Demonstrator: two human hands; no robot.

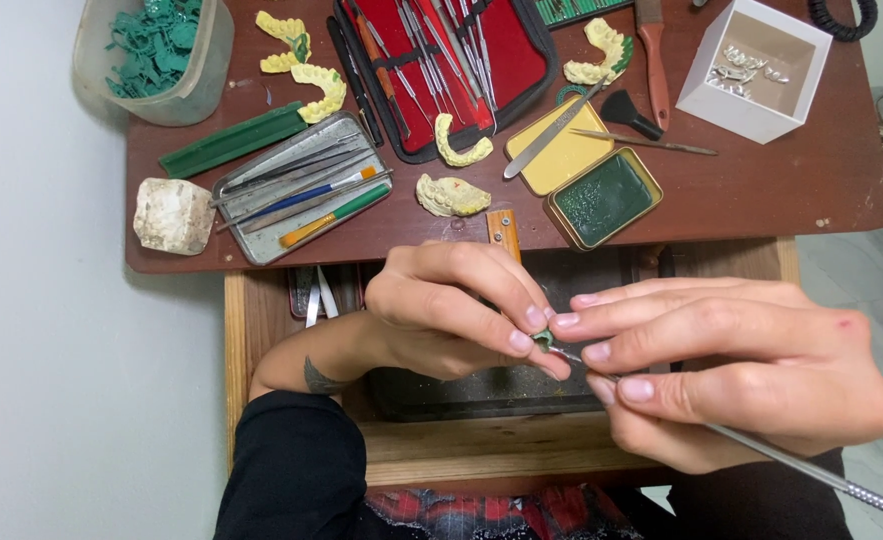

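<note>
My left hand (451,310) pinches a tiny green wax piece (541,340) between thumb and fingertips, over an open wooden drawer (441,445). Coming in from the right, my right hand (721,375) holds a thin metal carving tool (811,470) like a pen. The tool's tip touches the green piece. Its knurled handle runs off toward the lower right corner. The fingers of both hands meet at the piece, which is mostly hidden by them.
On the brown desk (781,180) lie yellow dental casts (451,195), a red instrument case (441,60), a metal tray of tools (301,190), an open tin of green wax (606,198), a white box (756,65), a stone block (173,215) and a tub of green pieces (156,55).
</note>
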